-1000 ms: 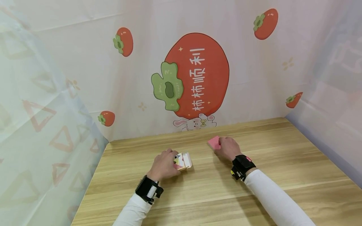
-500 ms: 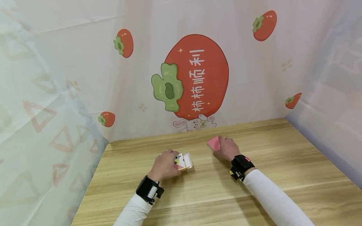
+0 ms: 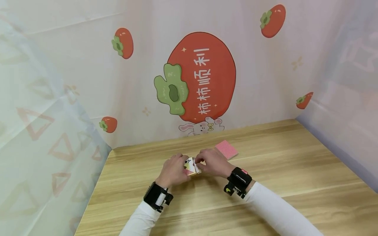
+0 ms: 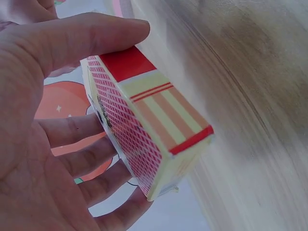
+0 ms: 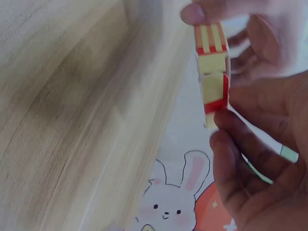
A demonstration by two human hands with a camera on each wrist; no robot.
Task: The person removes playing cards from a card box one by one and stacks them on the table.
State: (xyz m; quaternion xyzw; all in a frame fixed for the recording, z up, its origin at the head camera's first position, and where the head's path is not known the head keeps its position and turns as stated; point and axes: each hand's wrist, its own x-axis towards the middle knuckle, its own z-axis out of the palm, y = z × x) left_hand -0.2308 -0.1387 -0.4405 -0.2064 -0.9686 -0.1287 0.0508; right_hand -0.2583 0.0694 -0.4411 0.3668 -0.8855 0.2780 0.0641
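Left fingers grip the card box, right fingers touch its flap

The left fingers hold a red-patterned, striped box near the wooden tabletop.

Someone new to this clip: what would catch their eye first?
Probably the big red persimmon, printed in the middle of the white backdrop. Next comes the card box, gripped by the left hand, with the right hand at its flap end. Beyond the right hand, pink-patterned cards lie on the wooden table.
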